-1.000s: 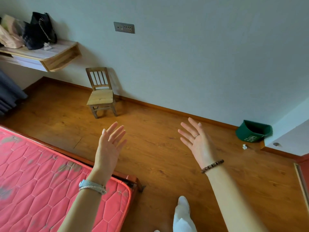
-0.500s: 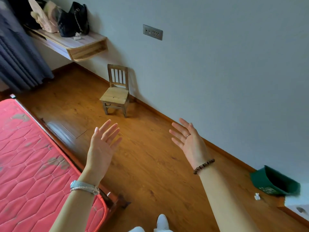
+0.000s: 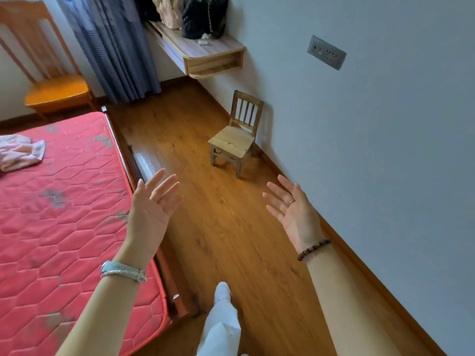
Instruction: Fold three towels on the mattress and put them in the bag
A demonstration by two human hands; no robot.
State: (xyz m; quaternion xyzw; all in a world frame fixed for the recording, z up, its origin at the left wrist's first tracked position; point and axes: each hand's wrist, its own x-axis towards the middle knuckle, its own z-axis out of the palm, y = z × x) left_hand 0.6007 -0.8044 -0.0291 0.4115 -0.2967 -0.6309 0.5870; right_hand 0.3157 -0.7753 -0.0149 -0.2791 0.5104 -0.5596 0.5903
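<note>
Both hands are raised in front of the person and hold nothing. The left hand (image 3: 151,204) and the right hand (image 3: 293,209) have the fingers straight and spread wide, with the palms turned toward each other. It seems that they are kept free on purpose, ready for the first grasp, because no folding has begun.

The towel (image 3: 21,152) lies as a crumpled pink heap on the red mattress (image 3: 64,227), at the far left, partly cut by the edge of the view. How many towels are in the heap cannot be told. Most likely it was simply dropped there to wait for folding, since the flat mattress gives a good surface for this work.

The heap is well apart from both hands, to the left and further ahead. The left hand, which hovers over the edge of the mattress, is the nearer one, while the right hand hangs over the wooden floor (image 3: 231,227) near the wall.

Some bags (image 3: 203,16) stand on the wall shelf (image 3: 213,51) far ahead (which one is meant for the towels is not clear).
</note>
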